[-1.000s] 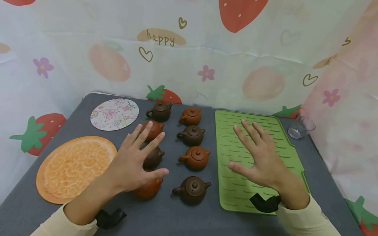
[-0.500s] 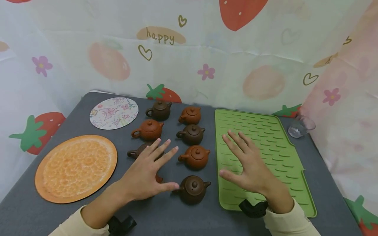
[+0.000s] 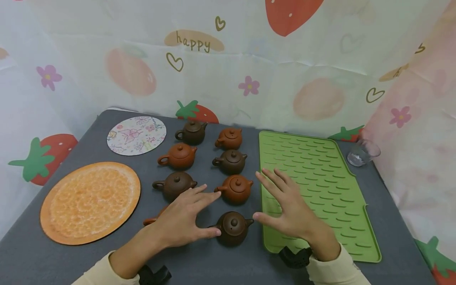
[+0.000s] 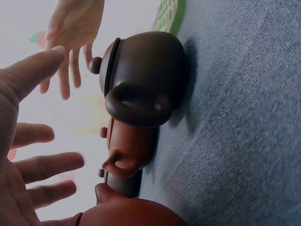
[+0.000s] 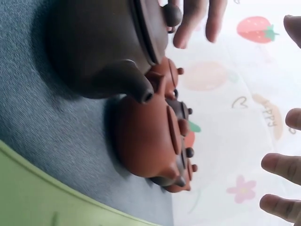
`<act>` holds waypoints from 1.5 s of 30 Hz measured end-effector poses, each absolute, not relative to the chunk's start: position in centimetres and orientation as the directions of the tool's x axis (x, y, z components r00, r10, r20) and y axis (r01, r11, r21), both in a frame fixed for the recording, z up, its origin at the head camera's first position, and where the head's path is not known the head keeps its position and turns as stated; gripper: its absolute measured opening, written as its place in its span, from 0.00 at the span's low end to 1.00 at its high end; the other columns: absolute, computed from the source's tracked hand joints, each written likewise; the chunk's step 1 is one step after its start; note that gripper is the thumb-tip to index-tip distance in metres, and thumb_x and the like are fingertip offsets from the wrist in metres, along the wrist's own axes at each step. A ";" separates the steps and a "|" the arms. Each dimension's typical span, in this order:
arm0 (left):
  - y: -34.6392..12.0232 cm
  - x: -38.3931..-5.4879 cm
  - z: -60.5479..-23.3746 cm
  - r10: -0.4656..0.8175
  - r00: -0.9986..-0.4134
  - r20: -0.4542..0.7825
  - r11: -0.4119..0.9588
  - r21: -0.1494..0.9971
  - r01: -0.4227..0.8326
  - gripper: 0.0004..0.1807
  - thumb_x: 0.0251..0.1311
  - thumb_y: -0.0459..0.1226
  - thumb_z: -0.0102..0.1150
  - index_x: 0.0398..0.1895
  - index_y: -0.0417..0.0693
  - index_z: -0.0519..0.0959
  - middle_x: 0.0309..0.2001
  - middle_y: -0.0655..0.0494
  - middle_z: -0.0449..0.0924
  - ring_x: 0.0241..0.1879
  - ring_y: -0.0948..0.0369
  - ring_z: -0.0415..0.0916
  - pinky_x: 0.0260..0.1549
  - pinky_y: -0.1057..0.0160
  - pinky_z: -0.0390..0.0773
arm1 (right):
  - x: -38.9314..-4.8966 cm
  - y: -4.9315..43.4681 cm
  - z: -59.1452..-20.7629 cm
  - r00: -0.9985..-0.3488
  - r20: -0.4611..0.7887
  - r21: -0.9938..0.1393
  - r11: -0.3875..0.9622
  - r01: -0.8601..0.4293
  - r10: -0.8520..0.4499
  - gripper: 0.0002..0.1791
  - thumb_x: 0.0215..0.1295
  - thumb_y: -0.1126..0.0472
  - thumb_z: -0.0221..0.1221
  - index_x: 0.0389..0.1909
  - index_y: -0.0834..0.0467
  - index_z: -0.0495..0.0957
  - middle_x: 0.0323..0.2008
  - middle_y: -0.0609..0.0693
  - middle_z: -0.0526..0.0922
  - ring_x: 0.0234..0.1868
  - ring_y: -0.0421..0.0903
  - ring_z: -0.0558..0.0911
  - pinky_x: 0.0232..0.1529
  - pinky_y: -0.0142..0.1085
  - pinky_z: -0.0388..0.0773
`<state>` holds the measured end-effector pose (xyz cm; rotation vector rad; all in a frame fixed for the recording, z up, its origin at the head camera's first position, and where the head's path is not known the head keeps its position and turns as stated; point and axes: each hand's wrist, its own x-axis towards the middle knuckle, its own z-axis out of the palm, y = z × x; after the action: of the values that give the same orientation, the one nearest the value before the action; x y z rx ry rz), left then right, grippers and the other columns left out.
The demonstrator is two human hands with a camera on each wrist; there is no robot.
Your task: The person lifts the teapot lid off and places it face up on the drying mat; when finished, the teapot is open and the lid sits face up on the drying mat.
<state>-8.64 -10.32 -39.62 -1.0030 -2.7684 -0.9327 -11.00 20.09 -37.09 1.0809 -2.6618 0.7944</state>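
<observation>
Both hands are spread on either side of a dark brown teapot (image 3: pixel 233 229) at the front of the right column of teapots. My left hand (image 3: pixel 181 221) is over the front left area, its thumb overlapping that teapot's handle in the head view and its fingers straight. Beneath it, a reddish-brown teapot (image 3: pixel 151 220) is mostly hidden. My right hand (image 3: pixel 290 209) hovers by the spout side, fingers extended, thumb pointing at the spout. In the left wrist view the dark teapot (image 4: pixel 146 70) stands upright on the cloth, its handle toward the left hand. The right wrist view shows its spout (image 5: pixel 127 80).
Several more brown and reddish teapots, such as one reddish teapot (image 3: pixel 235 190), stand in two columns. A green mat (image 3: pixel 320 190) lies right, with a clear glass (image 3: pixel 361 154) beyond it. An orange round mat (image 3: pixel 90 204) and a patterned round mat (image 3: pixel 137 135) lie left.
Both hands have moved toward each other and closer to the front dark teapot, the left going right and down, the right going left and down. The teapots have not moved.
</observation>
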 end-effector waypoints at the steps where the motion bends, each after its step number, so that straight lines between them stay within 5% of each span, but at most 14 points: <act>1: -10.3 -8.6 -39.6 0.568 -0.790 0.230 0.614 0.521 0.593 0.44 0.51 0.65 0.63 0.67 0.53 0.71 0.61 0.56 0.74 0.68 0.50 0.57 0.63 0.44 0.55 | -11.0 20.0 -37.2 -0.726 0.331 -0.417 0.597 -0.686 -0.603 0.45 0.64 0.32 0.53 0.76 0.48 0.53 0.73 0.51 0.54 0.72 0.61 0.49 0.60 0.67 0.47; 12: -9.6 -8.3 -39.6 0.607 -0.765 0.213 0.633 0.453 0.628 0.30 0.51 0.54 0.71 0.53 0.46 0.82 0.50 0.55 0.81 0.61 0.51 0.68 0.62 0.45 0.59 | -10.9 18.8 -38.6 -0.713 0.321 -0.474 0.547 -0.690 -0.623 0.44 0.63 0.33 0.56 0.75 0.50 0.57 0.72 0.51 0.56 0.71 0.61 0.51 0.59 0.68 0.49; 18: -8.9 -8.0 -40.0 0.609 -0.751 0.255 0.606 0.462 0.648 0.24 0.51 0.47 0.73 0.48 0.45 0.84 0.44 0.55 0.81 0.50 0.56 0.74 0.49 0.56 0.74 | -10.7 18.2 -39.1 -0.713 0.294 -0.519 0.519 -0.679 -0.637 0.44 0.61 0.34 0.59 0.74 0.51 0.59 0.71 0.52 0.58 0.71 0.60 0.52 0.59 0.66 0.51; 23: -8.5 -7.7 -40.4 0.611 -0.738 0.286 0.610 0.424 0.670 0.19 0.50 0.44 0.74 0.45 0.46 0.85 0.38 0.56 0.81 0.41 0.60 0.74 0.42 0.59 0.76 | -10.6 17.7 -39.6 -0.690 0.282 -0.540 0.484 -0.688 -0.666 0.41 0.60 0.40 0.63 0.70 0.54 0.65 0.69 0.54 0.62 0.69 0.58 0.57 0.58 0.64 0.57; 31: -8.2 -7.3 -41.1 0.625 -0.720 0.302 0.625 0.360 0.693 0.13 0.49 0.41 0.75 0.38 0.48 0.87 0.32 0.57 0.80 0.36 0.61 0.74 0.41 0.59 0.75 | -10.3 17.0 -40.5 -0.685 0.263 -0.566 0.466 -0.680 -0.679 0.30 0.59 0.45 0.67 0.61 0.52 0.76 0.60 0.50 0.71 0.57 0.48 0.67 0.52 0.51 0.68; 45: -8.1 -7.1 -41.3 0.584 -0.755 0.298 0.621 0.434 0.652 0.06 0.51 0.37 0.73 0.34 0.50 0.88 0.30 0.60 0.80 0.33 0.63 0.74 0.32 0.64 0.76 | -10.0 16.3 -41.6 -0.652 0.337 -0.579 0.396 -0.713 -0.679 0.15 0.61 0.54 0.67 0.49 0.49 0.84 0.41 0.40 0.72 0.39 0.39 0.65 0.39 0.37 0.67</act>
<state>-7.11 -8.09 -41.34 -1.0389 -2.7119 -0.8044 -9.99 16.25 -41.63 1.2902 -2.5857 1.1096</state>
